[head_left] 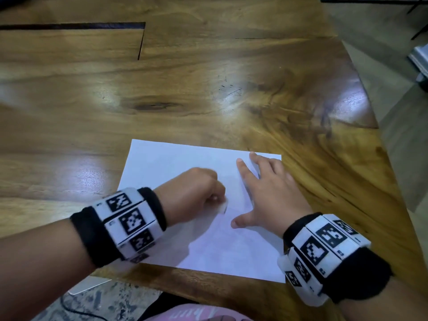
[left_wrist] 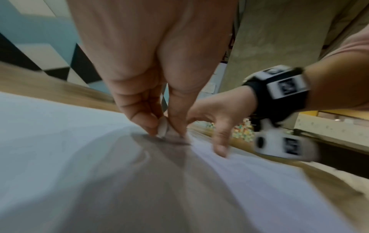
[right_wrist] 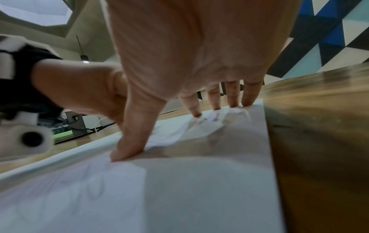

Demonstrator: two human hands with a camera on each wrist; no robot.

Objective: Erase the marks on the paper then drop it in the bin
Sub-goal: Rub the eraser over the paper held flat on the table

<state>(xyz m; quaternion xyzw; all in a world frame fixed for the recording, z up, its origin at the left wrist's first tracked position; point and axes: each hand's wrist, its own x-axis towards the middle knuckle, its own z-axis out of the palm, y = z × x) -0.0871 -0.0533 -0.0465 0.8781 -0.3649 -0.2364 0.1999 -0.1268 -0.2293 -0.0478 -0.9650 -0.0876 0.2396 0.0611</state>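
A white sheet of paper (head_left: 176,163) lies on the wooden table (head_left: 162,89) near its front edge. My left hand (head_left: 199,195) pinches a small white eraser (left_wrist: 163,128) between thumb and fingers, its tip pressed on the middle of the paper (left_wrist: 60,126). My right hand (head_left: 266,193) lies flat with spread fingers on the paper's right part, thumb (right_wrist: 127,149) and fingertips (right_wrist: 231,102) pressing it down. Faint pencil marks (right_wrist: 93,187) show on the paper (right_wrist: 199,189) near the thumb. No bin is in view.
The table's right edge (head_left: 375,140) runs diagonally close to my right hand, with floor beyond it. A dark slot (head_left: 69,26) crosses the table at the far left. A pink garment (head_left: 196,313) shows at the bottom.
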